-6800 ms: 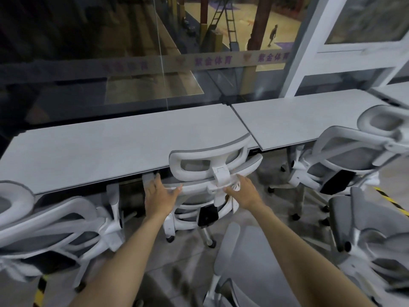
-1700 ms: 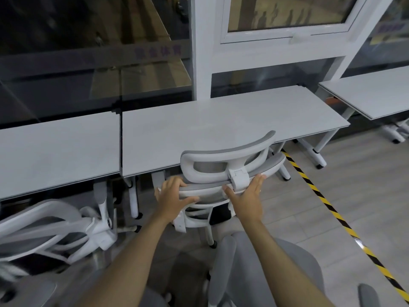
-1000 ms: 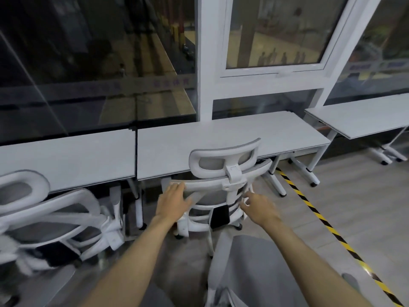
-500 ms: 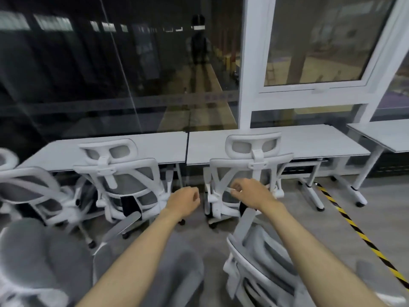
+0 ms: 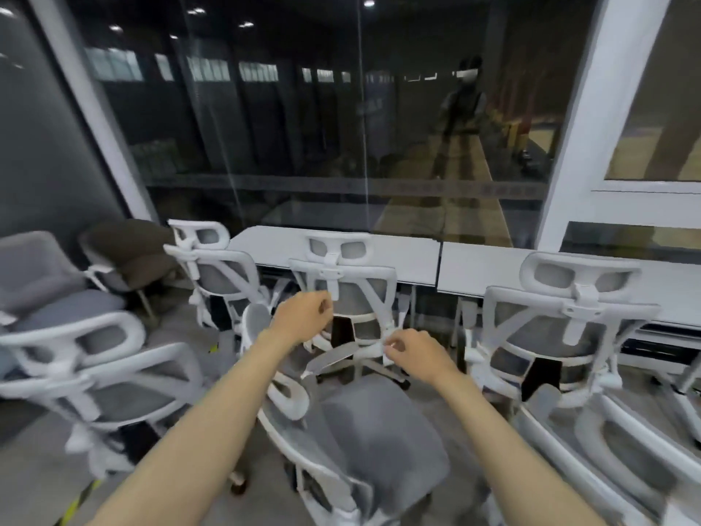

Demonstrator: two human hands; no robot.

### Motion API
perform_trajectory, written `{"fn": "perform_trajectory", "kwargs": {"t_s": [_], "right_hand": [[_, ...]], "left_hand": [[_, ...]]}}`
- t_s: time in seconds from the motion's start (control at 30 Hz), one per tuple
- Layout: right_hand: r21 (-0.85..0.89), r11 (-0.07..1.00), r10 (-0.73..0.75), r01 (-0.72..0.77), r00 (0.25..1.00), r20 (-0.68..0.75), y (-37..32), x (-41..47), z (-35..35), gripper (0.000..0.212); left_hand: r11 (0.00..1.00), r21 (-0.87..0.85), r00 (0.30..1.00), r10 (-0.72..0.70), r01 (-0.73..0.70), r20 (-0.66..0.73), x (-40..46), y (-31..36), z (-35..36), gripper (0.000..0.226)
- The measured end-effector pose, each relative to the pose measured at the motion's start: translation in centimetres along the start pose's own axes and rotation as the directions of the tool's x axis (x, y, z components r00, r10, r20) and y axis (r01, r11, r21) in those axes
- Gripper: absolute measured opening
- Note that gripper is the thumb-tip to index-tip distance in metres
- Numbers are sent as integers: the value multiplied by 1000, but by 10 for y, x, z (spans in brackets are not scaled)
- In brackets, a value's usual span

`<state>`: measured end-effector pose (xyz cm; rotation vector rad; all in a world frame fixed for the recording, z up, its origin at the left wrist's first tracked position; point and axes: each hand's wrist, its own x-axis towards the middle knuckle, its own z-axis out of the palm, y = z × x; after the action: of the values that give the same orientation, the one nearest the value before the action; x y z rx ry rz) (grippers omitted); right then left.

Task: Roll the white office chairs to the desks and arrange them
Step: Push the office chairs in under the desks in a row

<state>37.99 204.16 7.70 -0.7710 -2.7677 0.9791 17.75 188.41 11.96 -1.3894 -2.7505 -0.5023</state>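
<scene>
Three white office chairs with grey mesh backs stand pushed against two white desks (image 5: 402, 260) along the glass wall: one at the left (image 5: 216, 267), one in the middle (image 5: 349, 290), one at the right (image 5: 569, 317). Directly below me stands another white chair (image 5: 375, 423), its grey seat facing me and its armrest raised. My left hand (image 5: 303, 317) hovers above this chair with its fingers curled and nothing in them. My right hand (image 5: 415, 354) hangs beside the armrest, also curled and holding nothing.
More white chairs crowd the left (image 5: 98, 358) and the lower right (image 5: 626, 453). Grey and brown upholstered chairs (image 5: 129, 252) sit in the far left corner. A white pillar (image 5: 584, 119) and the glass wall stand behind the desks. Yellow-black tape (image 5: 77, 506) marks the floor.
Both hands have let go of the chair at the right desk and pulled back, curled and empty. My view has swung left and up, bringing the loose chairs at the left into sight.
</scene>
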Motion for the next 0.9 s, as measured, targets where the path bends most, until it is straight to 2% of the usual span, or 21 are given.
{"fn": "perform_trajectory", "kwargs": {"t_s": [0.2, 0.3, 0.37, 0.6, 0.77, 0.9], "right_hand": [[69, 986, -145, 150, 987, -74, -136, 39, 80, 26], [80, 979, -175, 190, 971, -161, -206, 63, 120, 25], [107, 974, -181, 202, 967, -180, -252, 76, 150, 22], [51, 981, -190, 188, 981, 45, -357, 133, 276, 15], [10, 987, -159, 160, 975, 154, -394, 190, 357, 23], [32, 994, -112, 108, 978, 175, -407, 241, 416, 32]], "left_hand": [[983, -142, 985, -134, 119, -105, -66, -174, -50, 18], [956, -209, 956, -242, 205, -169, -111, -276, -65, 13], [937, -224, 939, -305, 266, -161, -141, -339, -70, 14], [889, -266, 899, -417, 373, -132, -197, -487, -76, 3], [822, -305, 828, -540, 481, -152, -206, -586, -57, 15], [773, -338, 749, -622, 537, -231, -210, -657, -42, 18]]}}
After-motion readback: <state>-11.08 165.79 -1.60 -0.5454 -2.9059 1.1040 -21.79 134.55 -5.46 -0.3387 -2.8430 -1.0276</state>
